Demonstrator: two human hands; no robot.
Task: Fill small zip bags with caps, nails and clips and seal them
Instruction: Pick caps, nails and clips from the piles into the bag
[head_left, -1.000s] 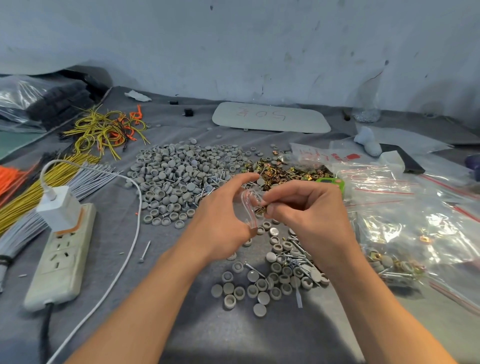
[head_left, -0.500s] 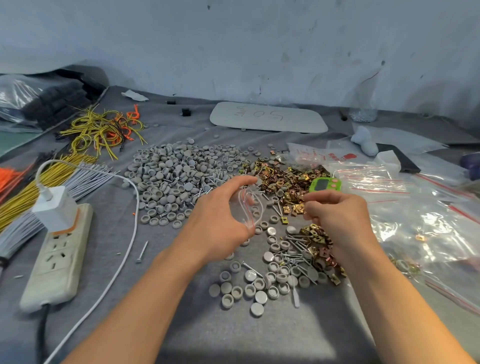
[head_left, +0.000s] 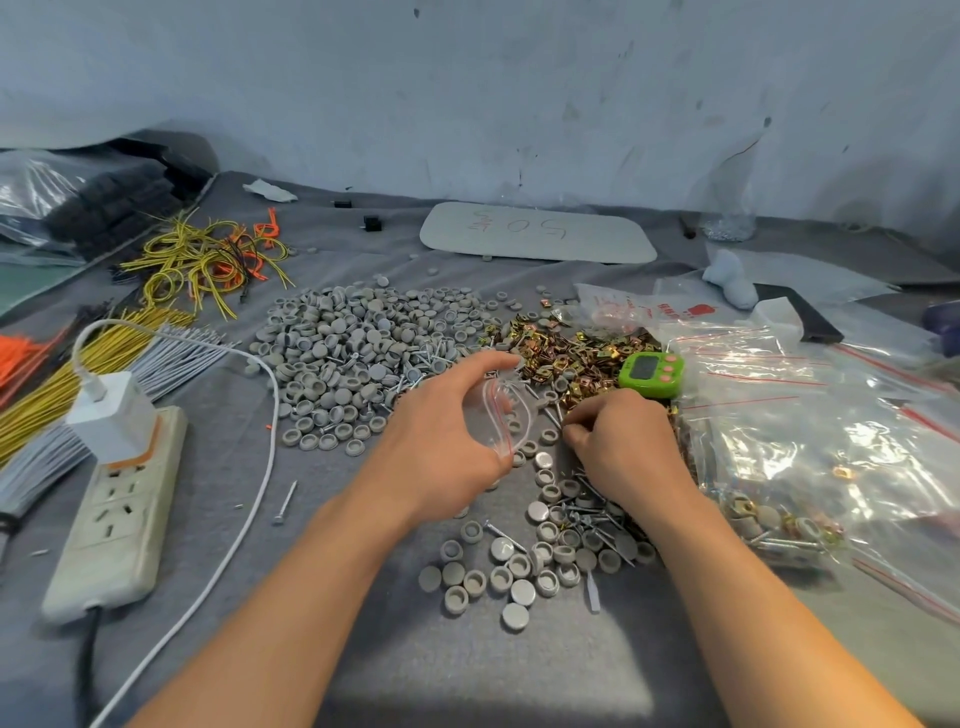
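Worked over a grey cloth (head_left: 467, 675) that covered the whole table. Nearest, had a loose scatter of grey caps (head_left: 498, 571), with nails (head_left: 587, 514) mixed in just beyond. Gripped a small clear zip bag (head_left: 498, 415) in the left hand (head_left: 441, 441), thumb and fingers curled round it, its red-lined mouth bowed open toward the right, just above the cloth. Set the right hand (head_left: 618, 447) down where nails met clips, fingertips bunched and curled; could not tell whether anything was pinched. On the left, had a power strip (head_left: 119, 519) with a white charger (head_left: 111, 410) plugged in, its cable (head_left: 249, 499) trailing forward. On the right, piled clear bags (head_left: 810, 452), some already filled. Further back, faced a big cap heap (head_left: 353, 343), brassy clips (head_left: 571, 353) beside it, and a green timer (head_left: 649, 370) at the clips' right edge. Beyond, saw tangled yellow and orange wires (head_left: 202, 260), a white board (head_left: 535, 236) lying flat, then a scuffed pale wall (head_left: 467, 93).
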